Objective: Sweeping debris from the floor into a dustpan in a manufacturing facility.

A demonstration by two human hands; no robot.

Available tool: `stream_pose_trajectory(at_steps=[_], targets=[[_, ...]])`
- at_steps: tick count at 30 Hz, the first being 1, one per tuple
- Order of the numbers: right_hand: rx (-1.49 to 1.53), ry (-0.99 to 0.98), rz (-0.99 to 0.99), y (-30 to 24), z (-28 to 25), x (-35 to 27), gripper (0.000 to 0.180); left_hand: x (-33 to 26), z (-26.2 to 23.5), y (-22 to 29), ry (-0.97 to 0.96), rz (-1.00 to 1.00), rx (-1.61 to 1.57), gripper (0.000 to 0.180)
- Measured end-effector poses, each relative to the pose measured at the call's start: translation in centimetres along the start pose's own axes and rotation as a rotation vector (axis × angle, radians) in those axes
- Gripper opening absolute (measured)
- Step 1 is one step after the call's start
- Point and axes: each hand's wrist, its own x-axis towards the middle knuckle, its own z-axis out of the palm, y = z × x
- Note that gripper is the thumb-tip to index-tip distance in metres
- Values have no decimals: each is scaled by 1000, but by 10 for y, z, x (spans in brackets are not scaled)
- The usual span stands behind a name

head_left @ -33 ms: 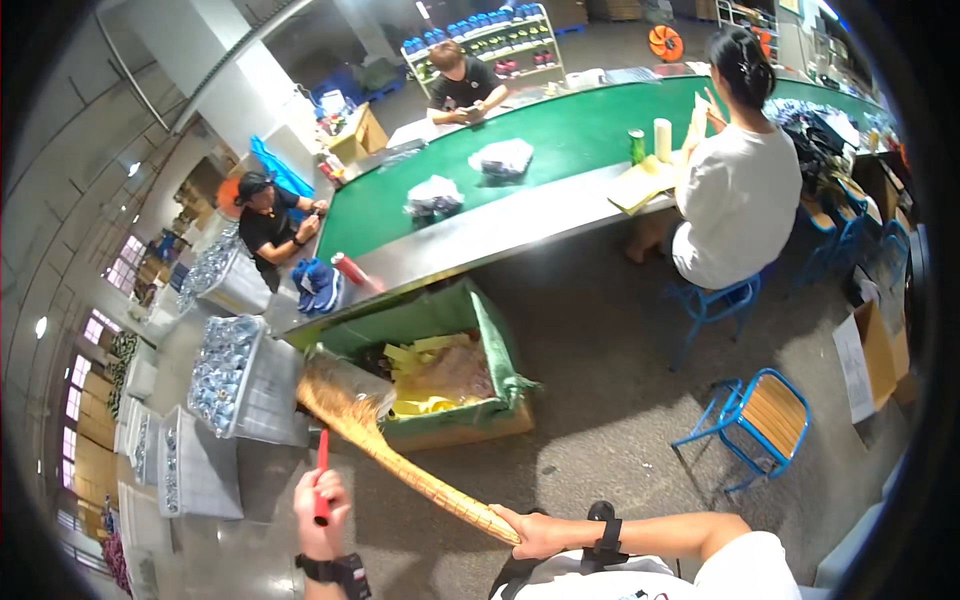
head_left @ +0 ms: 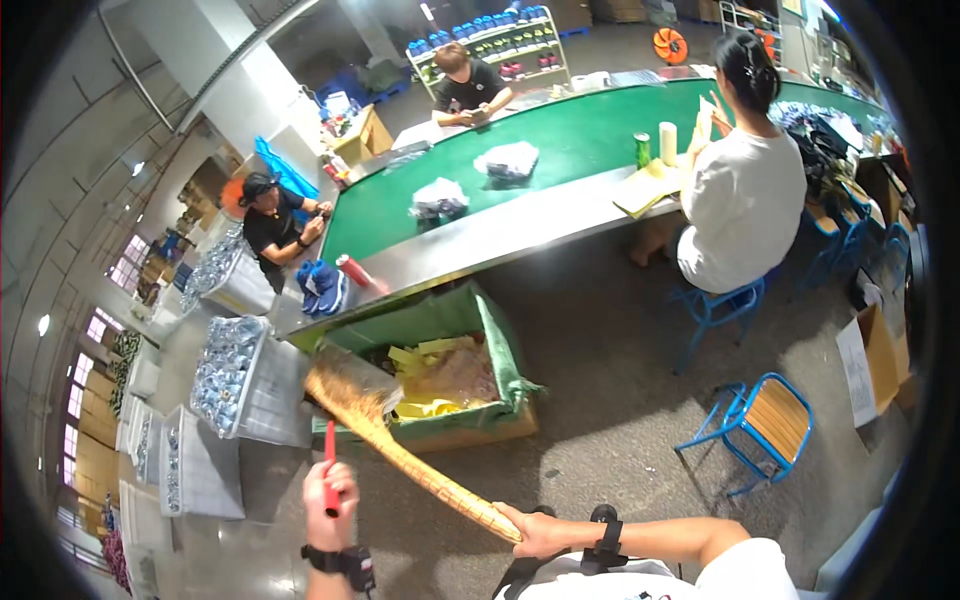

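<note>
At 6 o'clock, just right of it, our right grip point(head_left: 540, 532) is closed around the end of a straw-coloured broom point(head_left: 425, 474), which slants up to its bristles at 8 o'clock. At 7 o'clock our left grip point(head_left: 342, 487) is wrapped around a red handle point(head_left: 330, 446), upright just below the bristles; we cannot tell what its far end joins. Toward 4 o'clock we see a wooden-seated stool point(head_left: 780, 420) with a blue frame. Beyond the bristles, a green-lined box point(head_left: 510, 375) holds yellow scraps point(head_left: 430, 406). Blue shoes point(head_left: 320, 287) sit at 9 o'clock on the long green worktop point(head_left: 400, 240), near a red can point(head_left: 352, 269). At 2 o'clock sits a person in white point(head_left: 745, 195); at 12 o'clock, farther off, stands a shoe rack point(head_left: 490, 45).
</note>
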Motion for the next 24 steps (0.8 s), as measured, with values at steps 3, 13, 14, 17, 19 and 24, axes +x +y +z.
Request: stream_pose_trajectory(at_steps=[3, 13, 14, 17, 19, 24], targets=[[369, 58, 25, -5, -16, 8, 80, 80, -21, 23, 10, -111, 181, 30], [1348, 87, 64, 28, -44, -19, 66, 243, -90, 5, 283, 361, 1291, 26], [1386, 104, 56, 23, -43, -20, 66, 250, -97, 8, 275, 405, 1372, 30], [1409, 163, 39, 8, -37, -16, 69, 232, -105, 22, 319, 413, 1450, 47], [1407, 166, 27, 11, -33, -8, 71, 223, -114, 38, 394, 451, 1573, 53], [1310, 192, 60, 3, -32, 3, 75, 208, -124, 58, 372, 421, 1770, 60]])
